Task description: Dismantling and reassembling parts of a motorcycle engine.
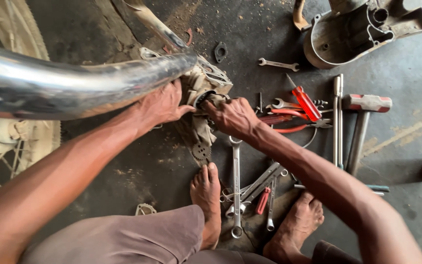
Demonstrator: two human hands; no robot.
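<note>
Head view: at centre frame my left hand (164, 103) braces the engine block (206, 80), fingers pressed around it; my right hand (231, 116) clenches a grimy rag (202, 128) on it. Heavy, rigid, likely oily metal, I judge; grip the finned casing, not the chrome exhaust pipe (74, 83).

Both hands, left (161, 103) and right (233, 116), curled close together.

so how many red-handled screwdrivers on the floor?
2 visible: a large screwdriver right of the right hand, a small one among the wrenches by the feet. Others may hide beneath.
</note>
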